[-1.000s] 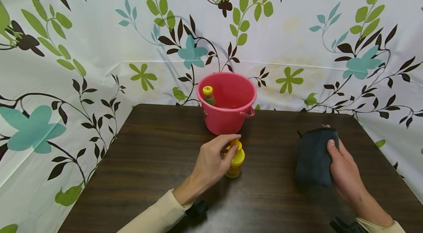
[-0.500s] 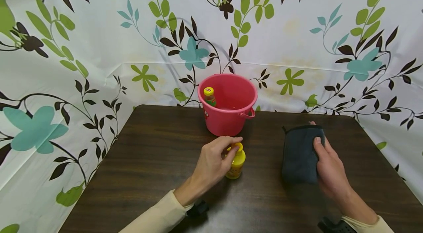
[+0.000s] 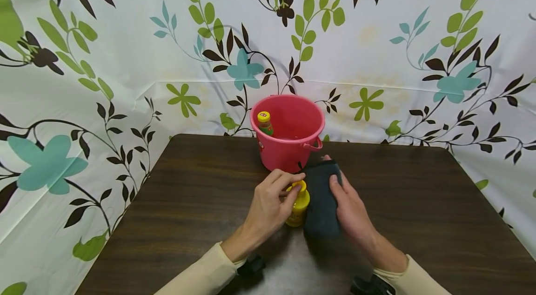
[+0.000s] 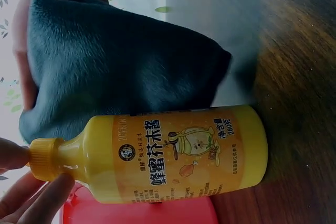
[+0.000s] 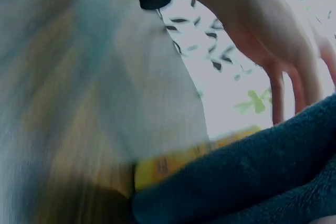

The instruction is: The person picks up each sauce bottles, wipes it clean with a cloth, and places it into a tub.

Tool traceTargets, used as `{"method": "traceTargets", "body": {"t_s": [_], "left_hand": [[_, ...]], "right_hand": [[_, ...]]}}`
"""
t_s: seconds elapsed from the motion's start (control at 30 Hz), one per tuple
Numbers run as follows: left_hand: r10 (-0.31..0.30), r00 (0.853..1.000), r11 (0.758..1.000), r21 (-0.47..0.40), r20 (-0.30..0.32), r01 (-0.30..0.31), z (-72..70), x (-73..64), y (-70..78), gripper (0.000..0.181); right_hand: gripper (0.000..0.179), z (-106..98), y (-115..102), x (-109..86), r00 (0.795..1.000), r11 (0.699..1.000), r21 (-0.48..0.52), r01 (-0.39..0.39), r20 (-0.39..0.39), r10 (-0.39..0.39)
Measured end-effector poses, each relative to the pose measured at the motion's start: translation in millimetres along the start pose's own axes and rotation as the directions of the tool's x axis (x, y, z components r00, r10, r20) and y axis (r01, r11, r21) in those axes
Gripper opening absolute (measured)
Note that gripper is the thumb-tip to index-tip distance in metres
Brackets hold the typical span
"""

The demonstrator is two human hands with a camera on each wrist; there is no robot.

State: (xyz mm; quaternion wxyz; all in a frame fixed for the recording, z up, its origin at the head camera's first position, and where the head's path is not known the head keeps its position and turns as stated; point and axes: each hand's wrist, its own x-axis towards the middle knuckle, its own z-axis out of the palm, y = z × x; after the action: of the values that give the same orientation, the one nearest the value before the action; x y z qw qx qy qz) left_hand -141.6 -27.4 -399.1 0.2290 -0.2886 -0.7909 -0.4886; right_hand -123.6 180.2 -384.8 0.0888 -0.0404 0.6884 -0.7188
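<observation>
A yellow sauce bottle (image 3: 298, 211) stands on the table in the middle of the head view. My left hand (image 3: 270, 202) pinches its yellow cap between thumb and fingers. The left wrist view shows the bottle's label (image 4: 178, 156) with a honey jar picture. My right hand (image 3: 353, 211) grips a folded dark grey-blue cloth (image 3: 322, 202), thumb on the near face and fingers behind. The cloth is right beside the bottle; whether it touches cannot be told. In the right wrist view the cloth (image 5: 236, 171) covers part of the bottle.
A pink bucket (image 3: 284, 153) stands behind the bottle, its handle on the right. Inside it is a bottle with a yellow cap (image 3: 264, 118). A patterned curtain (image 3: 356, 43) hangs behind the dark wooden table (image 3: 201, 178).
My right hand has carried the cloth leftward across the table, from the right side to beside the bottle. My left hand has stayed on the cap.
</observation>
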Motion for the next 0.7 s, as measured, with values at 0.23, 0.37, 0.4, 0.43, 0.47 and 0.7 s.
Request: {"method": "traceTargets", "body": {"t_s": [0.23,0.37,0.4,0.43,0.47,0.7], "left_hand": [[0.027,0.999,0.999,0.034,-0.026,-0.026,1.0,0.0,-0.6,0.028],[0.033,0.999,0.999,0.042,-0.025,-0.032,0.8,1.1,-0.2,0.026],[0.036,0.999,0.999,0.042,-0.024,-0.034,0.9,1.5,-0.1,0.026],[0.038,0.999,0.998,0.042,-0.025,-0.037,1.1,1.8,-0.2,0.026],[0.04,0.999,0.998,0.044,-0.026,-0.039,1.3,2.1,-0.3,0.025],[0.024,0.999,0.999,0.047,-0.023,-0.023,3.1,2.1,-1.3,0.025]], "right_hand": [[0.055,33,10,9.4,0.998,0.997,-0.063,0.048,0.048,-0.045],[0.055,38,14,11.3,0.997,0.995,-0.067,0.072,0.034,-0.07],[0.055,38,15,11.6,0.996,0.994,-0.066,0.082,0.035,-0.079],[0.055,38,16,11.7,0.996,0.993,-0.071,0.09,0.036,-0.087],[0.055,39,16,12.0,0.995,0.992,-0.081,0.097,0.033,-0.095],[0.055,40,23,12.8,0.992,0.985,-0.118,0.126,0.037,-0.123]]}}
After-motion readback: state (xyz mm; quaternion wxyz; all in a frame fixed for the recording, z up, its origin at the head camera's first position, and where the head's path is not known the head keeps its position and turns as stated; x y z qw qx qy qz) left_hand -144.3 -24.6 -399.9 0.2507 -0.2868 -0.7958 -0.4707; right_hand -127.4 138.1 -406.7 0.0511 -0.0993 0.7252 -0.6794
